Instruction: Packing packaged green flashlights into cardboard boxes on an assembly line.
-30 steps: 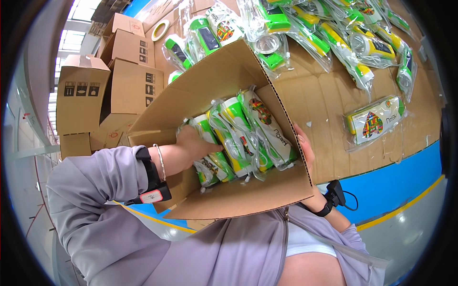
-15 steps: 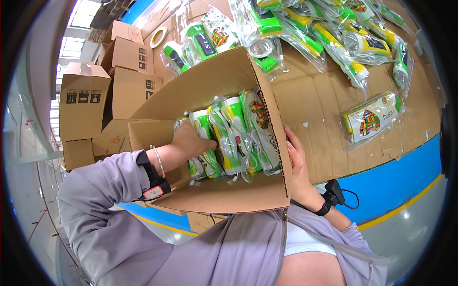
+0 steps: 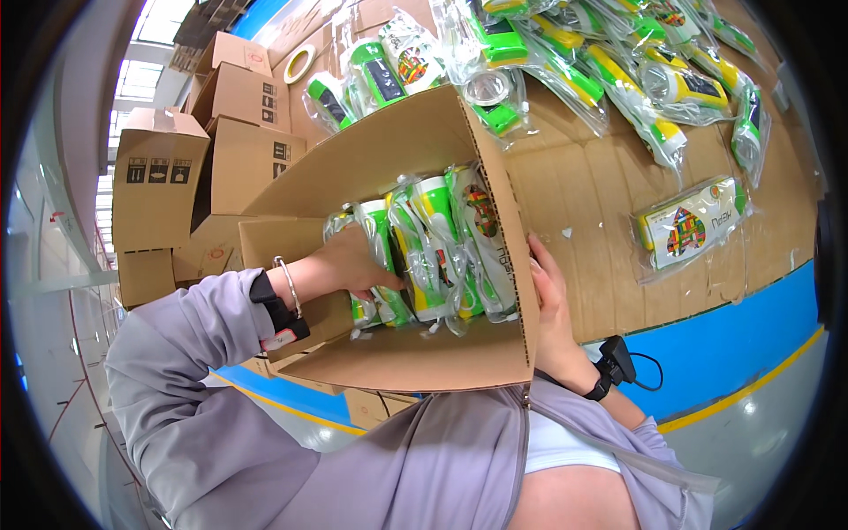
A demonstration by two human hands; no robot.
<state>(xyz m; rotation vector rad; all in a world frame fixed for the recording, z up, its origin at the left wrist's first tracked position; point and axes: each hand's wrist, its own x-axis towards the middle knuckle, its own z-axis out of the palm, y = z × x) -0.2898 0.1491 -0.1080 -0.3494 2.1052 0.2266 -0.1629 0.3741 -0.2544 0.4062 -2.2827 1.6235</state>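
Bagged green-and-yellow devices (image 3: 437, 212) stand side by side in an open cardboard box (image 3: 415, 137), which is at the near side of the desk (image 3: 583, 274), close to the person's body. In the head view, the only one, the left hand (image 3: 353, 262) reaches inside and curls over the leftmost bags; some fingers are hidden among them, so I cannot tell how firmly it is closed. The right hand (image 3: 552, 305) is well apart from it, fingers extended along the outside of the box's right wall.

Compared with a second ago, the box has shifted left, and far more of the right hand shows beside it. The row looks much the same, so the shift seems to have left the contents undisturbed.

A single bagged package (image 3: 693, 221) lies to the right; a loose pile (image 3: 638, 104) lies beyond, with cartons (image 3: 155, 199) far left.
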